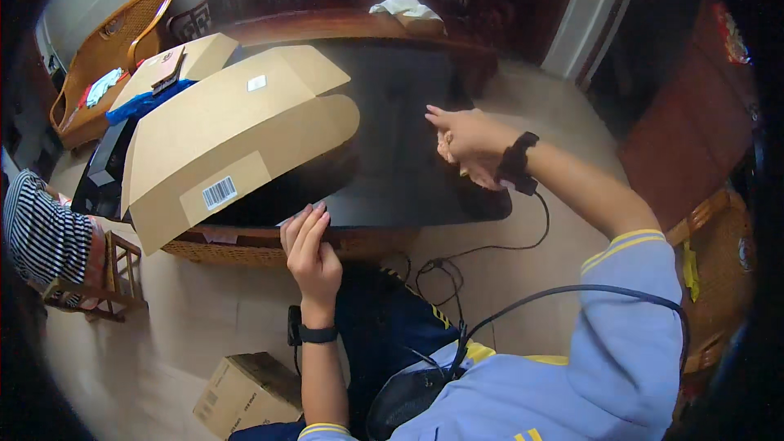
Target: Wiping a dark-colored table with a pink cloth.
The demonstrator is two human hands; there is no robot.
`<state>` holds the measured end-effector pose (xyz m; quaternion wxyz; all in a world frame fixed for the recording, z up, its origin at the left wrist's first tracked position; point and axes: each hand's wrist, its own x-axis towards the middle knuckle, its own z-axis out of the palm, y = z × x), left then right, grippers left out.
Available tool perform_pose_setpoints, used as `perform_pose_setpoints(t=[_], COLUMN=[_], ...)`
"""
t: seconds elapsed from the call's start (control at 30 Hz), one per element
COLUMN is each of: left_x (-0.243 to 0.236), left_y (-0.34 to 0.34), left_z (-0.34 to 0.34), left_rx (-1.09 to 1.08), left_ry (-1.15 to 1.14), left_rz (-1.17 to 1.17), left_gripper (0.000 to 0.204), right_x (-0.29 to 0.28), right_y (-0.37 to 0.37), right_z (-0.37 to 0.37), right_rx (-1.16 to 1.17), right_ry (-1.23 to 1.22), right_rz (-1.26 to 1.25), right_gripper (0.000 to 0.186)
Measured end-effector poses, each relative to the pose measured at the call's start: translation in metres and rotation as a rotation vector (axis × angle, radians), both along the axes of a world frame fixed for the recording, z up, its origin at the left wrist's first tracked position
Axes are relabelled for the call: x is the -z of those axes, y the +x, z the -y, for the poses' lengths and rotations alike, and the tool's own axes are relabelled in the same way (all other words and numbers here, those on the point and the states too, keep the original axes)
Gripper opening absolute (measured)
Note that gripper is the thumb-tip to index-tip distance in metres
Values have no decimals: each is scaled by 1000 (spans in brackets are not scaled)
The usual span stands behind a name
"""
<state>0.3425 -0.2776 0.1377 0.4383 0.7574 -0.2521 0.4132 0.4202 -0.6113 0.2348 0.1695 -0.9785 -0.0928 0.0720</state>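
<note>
A dark, glossy table (416, 155) is seen from above. A tan cardboard box (237, 126), flaps spread, lies across its left part, one corner jutting past the near edge. At that edge is the person's left hand (310, 257), fingers loosely extended and released. Over the table's right end, the right hand (478, 143) has partly curled fingers; whether they grasp anything, I cannot tell. A smaller carton (249, 396) sits on the floor below the near edge.

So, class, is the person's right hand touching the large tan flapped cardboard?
Apart: the head view shows glossy black tabletop between the right hand and the tan cardboard.
</note>
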Motion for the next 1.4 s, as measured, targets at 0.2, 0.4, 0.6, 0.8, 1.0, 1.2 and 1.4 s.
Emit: perform_pose_setpoints(t=[0.2, 0.4, 0.6, 0.8, 1.0, 1.2, 1.4], left_x=[1, -1, -4, -7, -14, 4, 11], left_y=[-5, -9, -9, -10, -18, -23, -21], left_z=[-3, -3, 3, 9, 11, 17, 34], left_rx=[2, -35, -47, -93, -156, -293, -450], left_ry=[20, 39, 74, 75, 92, 49, 14], left_rz=[-34, -59, -76, -105, -124, -60, -27], left_gripper=[43, 43, 43, 40, 32, 20, 20], right_x=[14, 12, 15, 15, 4, -7, 4], right_y=[28, 52, 80, 112, 137, 157, 204], right_z=[5, 0, 19, 31, 33, 42, 61], right_rx=[-98, 70, 17, -105, -119, -58, -100], right_ry=[-355, -333, -326, -443, -399, -193, -194], right_rz=[413, 253, 381, 296, 240, 86, 313], right_gripper=[38, 40, 33, 45, 55, 71, 72])
